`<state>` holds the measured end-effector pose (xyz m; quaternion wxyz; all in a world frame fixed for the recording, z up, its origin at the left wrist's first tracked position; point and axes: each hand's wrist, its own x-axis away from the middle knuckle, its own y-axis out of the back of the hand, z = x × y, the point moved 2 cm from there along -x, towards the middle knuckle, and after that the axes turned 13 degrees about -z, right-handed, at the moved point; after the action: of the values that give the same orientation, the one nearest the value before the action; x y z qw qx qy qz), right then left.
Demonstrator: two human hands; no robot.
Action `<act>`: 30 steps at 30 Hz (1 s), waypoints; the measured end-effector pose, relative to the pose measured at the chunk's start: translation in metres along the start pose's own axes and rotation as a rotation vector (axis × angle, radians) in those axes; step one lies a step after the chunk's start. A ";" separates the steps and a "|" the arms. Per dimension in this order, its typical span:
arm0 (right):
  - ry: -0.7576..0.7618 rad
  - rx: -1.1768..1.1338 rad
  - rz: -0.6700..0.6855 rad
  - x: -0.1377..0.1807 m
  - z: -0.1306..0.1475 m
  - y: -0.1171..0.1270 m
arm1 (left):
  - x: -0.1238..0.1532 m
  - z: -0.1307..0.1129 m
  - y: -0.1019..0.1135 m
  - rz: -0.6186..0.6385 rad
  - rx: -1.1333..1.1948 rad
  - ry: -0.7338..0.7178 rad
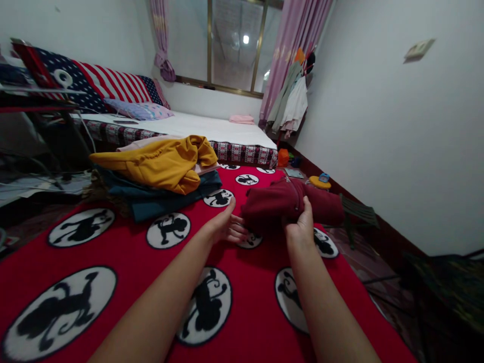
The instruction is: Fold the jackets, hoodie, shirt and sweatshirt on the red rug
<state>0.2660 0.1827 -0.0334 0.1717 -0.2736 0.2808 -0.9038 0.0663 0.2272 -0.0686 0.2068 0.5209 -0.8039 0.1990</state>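
Observation:
A folded dark red garment (287,201) lies on a red blanket (124,252) printed with black-and-white cartoon circles. My right hand (301,227) grips the garment's near edge, fingers curled over the cloth. My left hand (227,227) is at the garment's left end, thumb up, fingers curled and tucked under the fabric. Both forearms reach out over the blanket from the bottom of the view.
A pile of folded clothes, with a mustard-yellow piece (162,161) on top of dark teal ones (162,199), sits at the left. Behind it is a mattress (212,128) with pillows. Clothes hang by the curtain (291,101). A small stool (357,214) stands to the right.

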 end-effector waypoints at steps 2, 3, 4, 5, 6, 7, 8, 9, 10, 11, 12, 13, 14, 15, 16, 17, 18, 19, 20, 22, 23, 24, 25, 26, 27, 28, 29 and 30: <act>-0.043 -0.044 0.005 0.006 0.002 -0.002 | 0.005 0.002 -0.013 0.107 0.146 0.004; -0.077 -0.073 0.006 0.010 0.002 -0.004 | 0.008 0.002 -0.020 0.132 0.236 -0.008; -0.114 -0.100 0.005 0.014 0.003 -0.005 | 0.011 0.001 -0.026 0.146 0.335 -0.019; -0.146 -0.120 0.001 0.018 0.003 -0.006 | 0.013 0.000 -0.032 0.153 0.434 -0.024; -0.167 -0.131 -0.003 0.022 0.003 -0.007 | 0.016 -0.001 -0.038 0.154 0.526 -0.022; -0.180 -0.138 -0.006 0.025 0.003 -0.007 | 0.019 -0.002 -0.044 0.152 0.607 -0.016; -0.186 -0.139 -0.007 0.028 0.003 -0.008 | 0.021 -0.003 -0.049 0.147 0.678 -0.014; -0.189 -0.139 -0.008 0.031 0.003 -0.008 | 0.023 -0.004 -0.052 0.128 0.744 -0.027; -0.189 -0.136 -0.007 0.033 0.002 -0.008 | 0.025 -0.006 -0.054 0.093 0.802 -0.061; -0.188 -0.135 -0.005 0.036 0.002 -0.008 | 0.026 -0.007 -0.054 0.045 0.844 -0.119; -0.187 -0.135 -0.001 0.039 0.000 -0.008 | 0.026 -0.010 -0.052 -0.006 0.863 -0.198; -0.186 -0.134 0.006 0.041 -0.001 -0.008 | 0.026 -0.012 -0.050 -0.056 0.857 -0.294; -0.182 -0.131 0.020 0.045 -0.002 -0.009 | 0.025 -0.016 -0.046 -0.106 0.827 -0.404; -0.169 -0.128 0.042 0.048 -0.004 -0.011 | 0.025 -0.019 -0.042 -0.158 0.774 -0.525; -0.146 -0.124 0.064 0.052 -0.005 -0.012 | 0.025 -0.022 -0.037 -0.215 0.704 -0.647; -0.117 -0.122 0.082 0.056 -0.006 -0.012 | 0.025 -0.024 -0.032 -0.280 0.629 -0.761; -0.087 -0.121 0.092 0.060 -0.007 -0.012 | 0.025 -0.025 -0.027 -0.348 0.555 -0.852; -0.066 -0.119 0.090 0.064 -0.008 -0.009 | 0.026 -0.024 -0.023 -0.409 0.481 -0.915; -0.064 -0.111 0.080 0.068 -0.009 -0.004 | 0.027 -0.021 -0.018 -0.454 0.409 -0.939; -0.132 -0.062 0.063 0.076 -0.011 0.017 | 0.030 -0.006 -0.010 -0.486 0.277 -0.870; -0.195 -0.019 0.064 0.079 -0.012 0.032 | 0.032 0.005 -0.006 -0.471 0.208 -0.799; -0.270 0.036 0.063 0.082 -0.013 0.051 | 0.035 0.018 -0.002 -0.440 0.133 -0.721; -0.351 0.100 0.074 0.084 -0.013 0.072 | 0.040 0.032 0.002 -0.402 0.052 -0.653; -0.434 0.171 0.069 0.086 -0.012 0.094 | 0.046 0.045 0.007 -0.364 -0.033 -0.608; -0.514 0.260 0.057 0.088 -0.010 0.117 | 0.053 0.057 0.012 -0.330 -0.119 -0.594; -0.564 0.338 0.088 0.089 -0.006 0.137 | 0.062 0.066 0.017 -0.303 -0.203 -0.604; -0.599 0.404 0.144 0.092 -0.001 0.154 | 0.070 0.074 0.021 -0.286 -0.282 -0.629; -0.648 0.493 0.217 0.095 0.004 0.168 | 0.079 0.079 0.025 -0.275 -0.353 -0.659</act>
<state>0.2201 0.0056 -0.0935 0.4058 -0.4630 0.0149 -0.7878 0.0043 0.1344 -0.0948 0.0491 0.6159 -0.7720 -0.1495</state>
